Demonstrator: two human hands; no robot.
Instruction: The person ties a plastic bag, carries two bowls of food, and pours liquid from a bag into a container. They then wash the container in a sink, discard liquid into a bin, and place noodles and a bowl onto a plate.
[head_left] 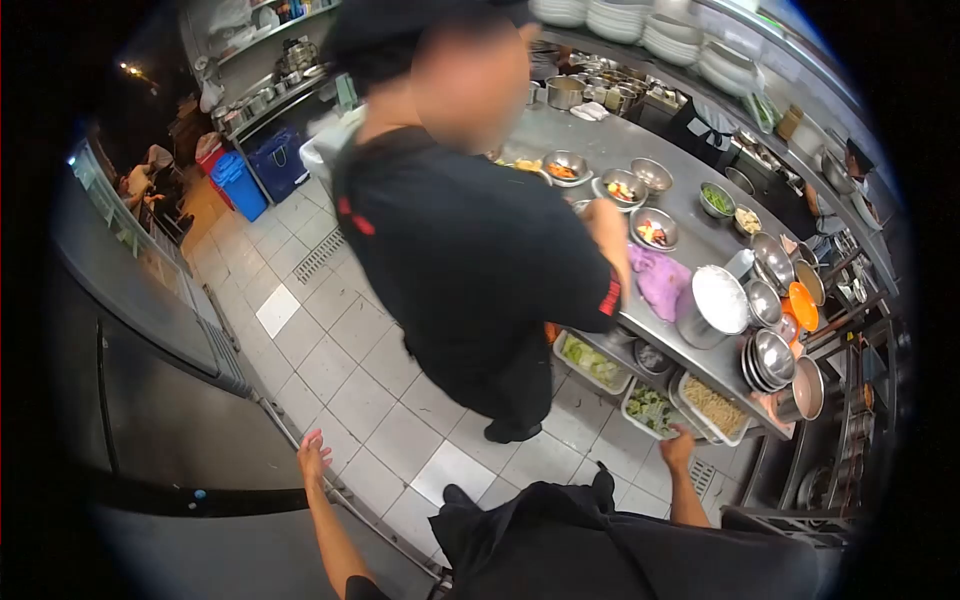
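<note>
My left hand (314, 456) hangs in the air beside the steel cabinet on the left, fingers apart and nothing in it. At the right, my right hand (678, 448) is loosely curled, with no object visible in it. It is closest to a white tub of green leafy vegetables (650, 408) and a tub of noodle-like strands (714, 404) on the shelf under the counter. From this view I cannot tell whether it touches either tub. Another tub, of pale green chopped vegetables (590, 362), sits farther along that shelf.
A co-worker in black (470, 270) stands directly ahead, at the steel counter (690, 195). On it are metal bowls of food (655, 230), a purple cloth (658, 282), a tall metal pot (714, 305) and stacked bowls (768, 362). The steel cabinet (190, 430) borders the tiled floor (400, 440).
</note>
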